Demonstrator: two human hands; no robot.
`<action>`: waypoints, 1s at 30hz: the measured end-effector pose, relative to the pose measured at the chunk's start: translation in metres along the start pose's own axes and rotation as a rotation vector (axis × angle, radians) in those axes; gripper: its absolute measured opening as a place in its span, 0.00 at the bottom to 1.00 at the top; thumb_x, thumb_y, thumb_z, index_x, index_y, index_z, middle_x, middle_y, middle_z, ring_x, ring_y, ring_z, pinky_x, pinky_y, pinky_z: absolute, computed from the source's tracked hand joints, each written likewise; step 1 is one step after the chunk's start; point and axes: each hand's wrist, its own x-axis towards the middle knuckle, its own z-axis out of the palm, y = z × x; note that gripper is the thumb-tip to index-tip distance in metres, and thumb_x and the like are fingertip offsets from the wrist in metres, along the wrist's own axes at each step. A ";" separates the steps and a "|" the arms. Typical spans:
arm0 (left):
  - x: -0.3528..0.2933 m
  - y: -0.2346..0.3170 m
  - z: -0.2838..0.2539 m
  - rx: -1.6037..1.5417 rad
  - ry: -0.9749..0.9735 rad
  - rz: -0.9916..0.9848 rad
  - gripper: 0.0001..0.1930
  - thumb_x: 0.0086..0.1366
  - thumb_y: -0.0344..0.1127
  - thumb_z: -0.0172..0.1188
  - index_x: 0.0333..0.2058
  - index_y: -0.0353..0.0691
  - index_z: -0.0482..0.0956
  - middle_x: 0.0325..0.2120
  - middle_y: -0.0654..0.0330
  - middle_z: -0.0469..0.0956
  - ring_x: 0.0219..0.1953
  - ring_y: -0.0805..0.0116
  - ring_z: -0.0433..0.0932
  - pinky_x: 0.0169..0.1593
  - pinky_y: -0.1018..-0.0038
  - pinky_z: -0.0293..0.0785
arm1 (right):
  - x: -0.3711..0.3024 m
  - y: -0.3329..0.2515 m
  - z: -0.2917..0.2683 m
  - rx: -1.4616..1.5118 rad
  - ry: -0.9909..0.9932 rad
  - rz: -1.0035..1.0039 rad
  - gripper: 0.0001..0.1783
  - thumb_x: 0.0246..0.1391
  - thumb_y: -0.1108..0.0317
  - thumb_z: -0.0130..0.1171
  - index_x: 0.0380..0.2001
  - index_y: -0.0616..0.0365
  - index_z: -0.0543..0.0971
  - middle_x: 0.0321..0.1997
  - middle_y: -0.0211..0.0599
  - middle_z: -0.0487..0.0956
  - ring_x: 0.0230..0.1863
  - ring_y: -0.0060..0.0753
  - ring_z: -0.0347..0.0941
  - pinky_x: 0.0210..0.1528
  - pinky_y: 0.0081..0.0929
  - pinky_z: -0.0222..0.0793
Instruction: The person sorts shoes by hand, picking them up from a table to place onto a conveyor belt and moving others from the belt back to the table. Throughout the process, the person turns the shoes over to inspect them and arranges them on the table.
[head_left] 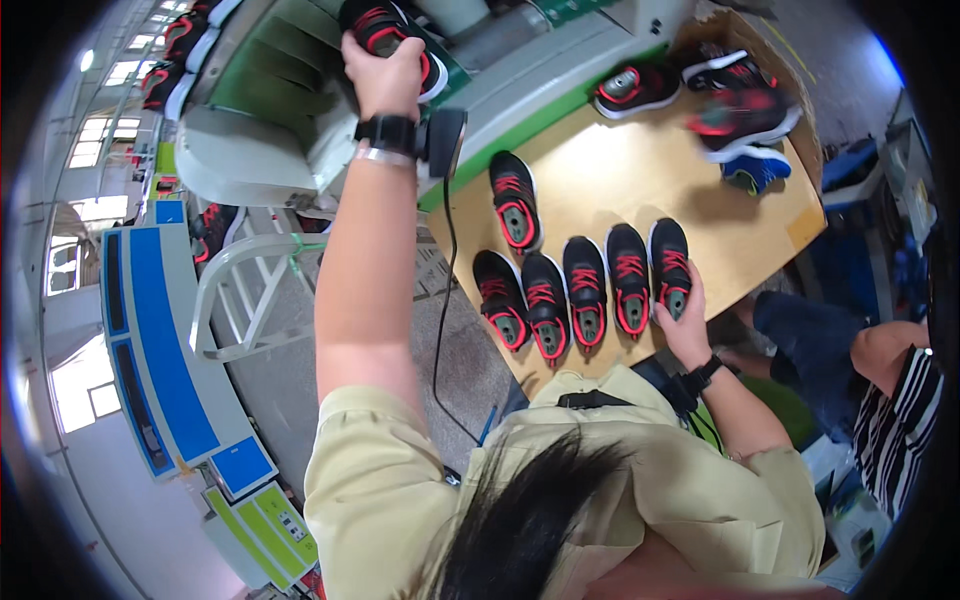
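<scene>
I see black, red-laced shoe (374, 20) in left hand (389, 78), toe away; matching shoe (670, 258), sole-down, rightmost in row, right hand (686, 326) clasping heel.

The 1 view comes from a wide fisheye lens on the person's head, the left of 2 worn side by side, facing steeply down. Loose black hair (530, 510) and a short-sleeved beige shirt (375, 480) sit nearest; the pale wooden worktop (590, 165) lies farther off, its black-and-red lace-up sneakers (585, 285) seen from above.

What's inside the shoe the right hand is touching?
A grey-green form shows in the opening of the black shoe; toward the toe, the red laces and upper hide the inside.
</scene>
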 end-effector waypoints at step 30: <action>-0.322 -0.114 -0.059 1.056 -0.631 0.172 0.31 0.66 0.48 0.54 0.66 0.48 0.64 0.68 0.52 0.60 0.71 0.46 0.53 0.66 0.41 0.47 | 0.261 -0.036 -0.017 -0.769 0.188 -0.499 0.23 0.59 0.49 0.57 0.45 0.57 0.76 0.50 0.44 0.75 0.58 0.50 0.66 0.68 0.55 0.48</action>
